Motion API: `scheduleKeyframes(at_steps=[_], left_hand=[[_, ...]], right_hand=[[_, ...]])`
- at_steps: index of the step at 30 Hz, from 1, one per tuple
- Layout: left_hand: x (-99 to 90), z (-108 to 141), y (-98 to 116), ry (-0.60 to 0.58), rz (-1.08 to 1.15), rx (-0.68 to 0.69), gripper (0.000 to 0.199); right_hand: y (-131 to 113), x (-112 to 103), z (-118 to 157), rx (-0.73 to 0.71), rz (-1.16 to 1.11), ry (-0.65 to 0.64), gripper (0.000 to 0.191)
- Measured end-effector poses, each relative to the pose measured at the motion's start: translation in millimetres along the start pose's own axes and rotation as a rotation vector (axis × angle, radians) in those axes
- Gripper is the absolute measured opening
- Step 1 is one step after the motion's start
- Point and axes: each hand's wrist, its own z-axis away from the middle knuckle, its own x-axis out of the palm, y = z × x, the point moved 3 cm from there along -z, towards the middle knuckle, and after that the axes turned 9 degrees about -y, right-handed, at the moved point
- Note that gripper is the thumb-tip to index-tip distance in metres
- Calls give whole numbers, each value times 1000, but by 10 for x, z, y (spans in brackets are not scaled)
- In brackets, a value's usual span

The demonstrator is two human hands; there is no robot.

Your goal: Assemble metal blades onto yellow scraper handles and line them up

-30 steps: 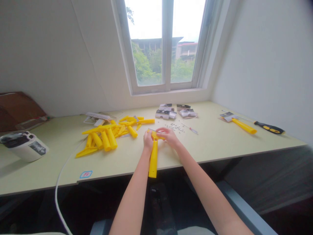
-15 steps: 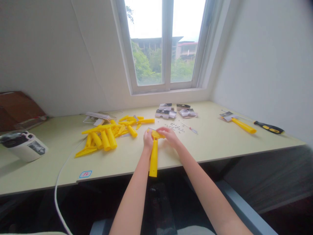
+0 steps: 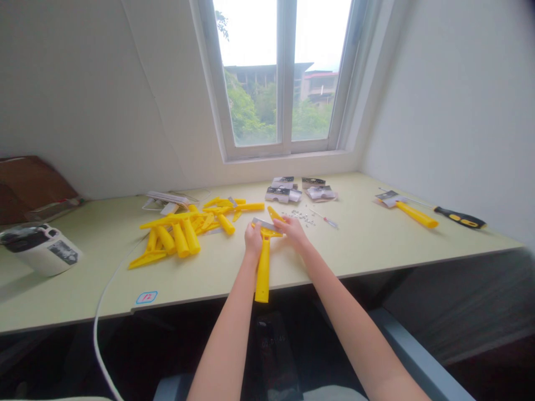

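While in hands (image 3: 252, 240) (image 3: 293, 233), two yellow pieces (image 3: 262, 270) (image 3: 275, 214)

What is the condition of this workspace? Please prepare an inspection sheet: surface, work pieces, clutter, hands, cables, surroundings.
Surface: pale table, label marked 12 near its front edge.
Work pieces: yellow scraper with metal blade, held; small yellow piece, held; yellow parts heaped at left; tiny metal pieces scattered; thin screwdriver beside them.
Clutter: packets near the window; white jug far left.
Hands: left hand grips the scraper's head; right hand holds the small yellow piece.
Cables: white cable passes over the front edge.
Surroundings: window behind; brown box at left.
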Motion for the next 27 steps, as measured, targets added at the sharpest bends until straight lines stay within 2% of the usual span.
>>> scheduleKeyframes(at_steps=[2, 4, 8, 11, 13, 16, 18, 23, 27], left_hand=[[-20, -17, -27, 12, 1, 6, 12], [-33, -25, -47, 22, 12, 10, 13], [-33, -16, -47, 37, -6, 11, 13], [-26, 0, -15, 50, 17, 12, 13], [-28, 11, 20, 72, 33, 28, 13], [-37, 33, 65, 110, 47, 59, 12], [-29, 46, 75, 105, 72, 67, 13], [16, 73, 65, 10, 182, -7, 21], [-11, 94, 85, 21, 222, -106, 27]], right_hand=[[43, -45, -8, 33, -8, 71, 27], [80, -104, -5, 36, 111, 168, 27], [69, -171, 14, -63, 484, 294, 18], [-10, -172, 30, -139, 521, 342, 19], [-63, -126, 42, -138, 398, 241, 25], [-107, 3, 94, -12, 148, -47, 25], [-127, 66, 142, 61, 43, -162, 23], [-136, 38, 143, 59, -22, -160, 20], [-93, -4, 97, 47, -38, -163, 20]])
